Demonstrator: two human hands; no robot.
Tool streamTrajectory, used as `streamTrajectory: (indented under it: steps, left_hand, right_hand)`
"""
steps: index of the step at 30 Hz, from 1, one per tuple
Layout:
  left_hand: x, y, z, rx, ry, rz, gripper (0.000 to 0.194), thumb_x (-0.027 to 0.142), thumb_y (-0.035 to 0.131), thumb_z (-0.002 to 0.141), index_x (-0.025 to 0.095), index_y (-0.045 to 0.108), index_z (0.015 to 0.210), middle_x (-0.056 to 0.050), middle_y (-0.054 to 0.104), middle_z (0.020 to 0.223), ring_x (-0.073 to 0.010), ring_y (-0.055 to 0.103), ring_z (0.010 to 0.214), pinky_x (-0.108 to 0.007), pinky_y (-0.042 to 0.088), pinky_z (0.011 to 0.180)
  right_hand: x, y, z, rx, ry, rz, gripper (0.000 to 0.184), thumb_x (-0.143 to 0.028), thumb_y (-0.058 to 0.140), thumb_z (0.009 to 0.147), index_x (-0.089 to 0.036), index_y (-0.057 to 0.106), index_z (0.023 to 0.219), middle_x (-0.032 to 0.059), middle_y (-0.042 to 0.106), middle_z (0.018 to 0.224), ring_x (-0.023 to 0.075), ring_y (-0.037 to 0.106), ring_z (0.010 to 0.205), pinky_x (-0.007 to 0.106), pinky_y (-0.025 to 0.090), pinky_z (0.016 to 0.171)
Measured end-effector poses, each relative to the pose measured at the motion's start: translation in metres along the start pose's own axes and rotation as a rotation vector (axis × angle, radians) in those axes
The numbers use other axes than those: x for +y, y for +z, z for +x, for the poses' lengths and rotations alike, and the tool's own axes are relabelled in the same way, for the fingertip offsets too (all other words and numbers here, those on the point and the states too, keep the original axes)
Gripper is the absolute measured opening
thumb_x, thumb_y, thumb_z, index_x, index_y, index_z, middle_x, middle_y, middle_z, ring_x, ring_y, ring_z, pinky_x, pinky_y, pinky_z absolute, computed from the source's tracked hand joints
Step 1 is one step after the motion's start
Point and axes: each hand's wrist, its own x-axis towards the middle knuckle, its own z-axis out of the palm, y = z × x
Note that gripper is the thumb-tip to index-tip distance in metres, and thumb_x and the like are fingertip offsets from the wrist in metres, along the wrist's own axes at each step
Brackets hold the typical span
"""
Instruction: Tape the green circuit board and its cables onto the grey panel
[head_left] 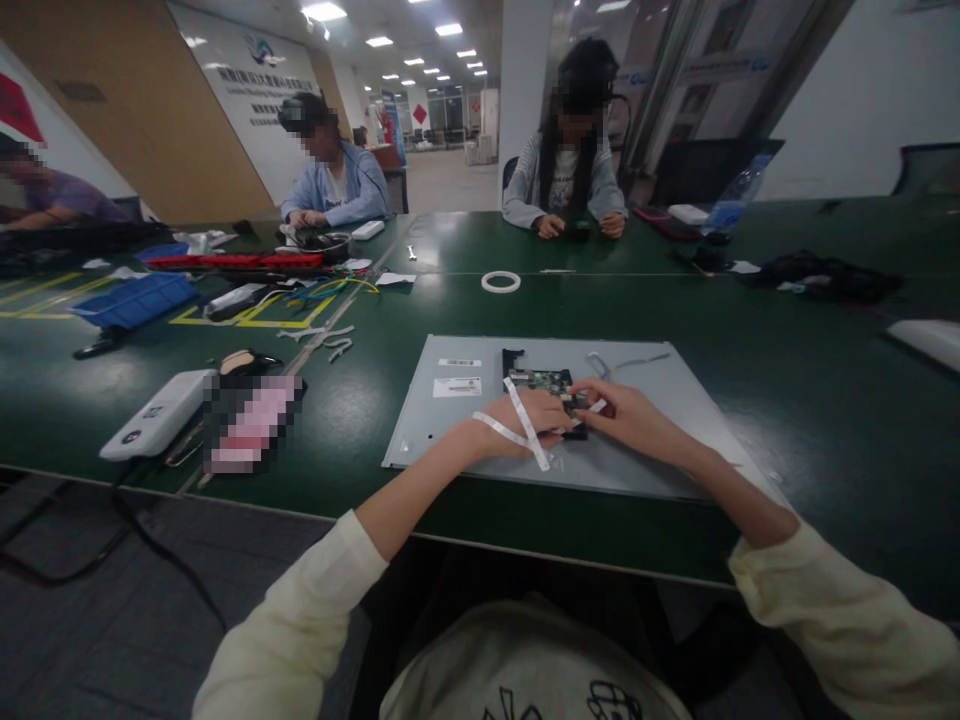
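A flat grey metal panel [465, 360] lies on the table in front of me, with a green circuit board [551, 380] in a black frame [513, 358] on it. My left hand [521, 420] rests over the board's lower part, fingers bent and close together; what they grip is hidden. Two white tape strips [526, 425] cross over the back of that hand. From the right, my right hand [634, 420] reaches the board's edge, thumb and fingers pinched on a short white tape strip [598, 407]. Thin grey wires [626, 363] lie on the panel behind it.
A tape roll [501, 283] lies beyond the panel. To the left are a white power bank [159, 415], a pink phone [255, 425], a blue tray [135, 302] and tape scraps [330, 340]. Co-workers sit across the table; a water bottle [736, 197] stands far right.
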Motion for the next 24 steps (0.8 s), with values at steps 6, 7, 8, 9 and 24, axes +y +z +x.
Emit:
streamTrajectory:
  steps: [6,7,8,9,24]
  left_hand:
    - [0.0,0.0,-0.001,-0.082,-0.074,-0.064,0.013,0.017,0.055,0.082,0.014,0.059,0.094,-0.006,0.063,0.084,-0.017,0.057,0.081,-0.029,0.044,0.077]
    - [0.0,0.001,-0.001,-0.082,-0.085,-0.076,0.013,0.017,0.055,0.082,0.014,0.059,0.094,-0.006,0.063,0.084,-0.0169,0.057,0.08,-0.029,0.044,0.077]
    - [0.0,0.001,0.0,-0.079,-0.091,-0.09,0.014,0.017,0.055,0.082,0.014,0.059,0.095,-0.006,0.063,0.084,-0.0167,0.056,0.079,-0.029,0.044,0.077]
    - [-0.001,0.001,0.0,-0.075,-0.095,-0.106,0.015,0.016,0.055,0.081,0.014,0.059,0.095,-0.006,0.063,0.084,-0.0165,0.056,0.079,-0.029,0.044,0.077]
    - [-0.003,0.002,0.0,-0.094,-0.135,-0.222,0.026,0.016,0.052,0.085,0.009,0.065,0.107,-0.01,0.062,0.089,-0.0156,0.058,0.078,-0.025,0.044,0.071]
  right_hand:
    - [0.002,0.002,-0.005,0.042,0.021,-0.248,0.042,-0.041,0.047,0.086,-0.019,0.049,0.122,0.005,0.063,0.085,0.0179,0.058,0.07,0.027,0.042,0.061]
    - [0.003,0.003,-0.006,0.062,0.029,-0.307,0.043,-0.041,0.046,0.087,-0.019,0.049,0.124,0.0064,0.063,0.089,0.0193,0.059,0.074,0.028,0.042,0.063]
    - [0.003,0.004,-0.007,0.082,0.037,-0.363,0.045,-0.041,0.045,0.087,-0.019,0.048,0.125,0.0078,0.063,0.092,0.0205,0.059,0.076,0.029,0.042,0.064]
    - [0.004,0.004,-0.008,0.1,0.045,-0.414,0.046,-0.042,0.045,0.087,-0.018,0.047,0.126,0.0091,0.063,0.093,0.0214,0.059,0.078,0.029,0.042,0.064]
    - [0.01,0.0,-0.01,0.097,0.155,-0.323,0.05,-0.032,0.048,0.082,-0.016,0.042,0.129,0.0,0.055,0.069,0.0152,0.051,0.059,0.026,0.035,0.053]
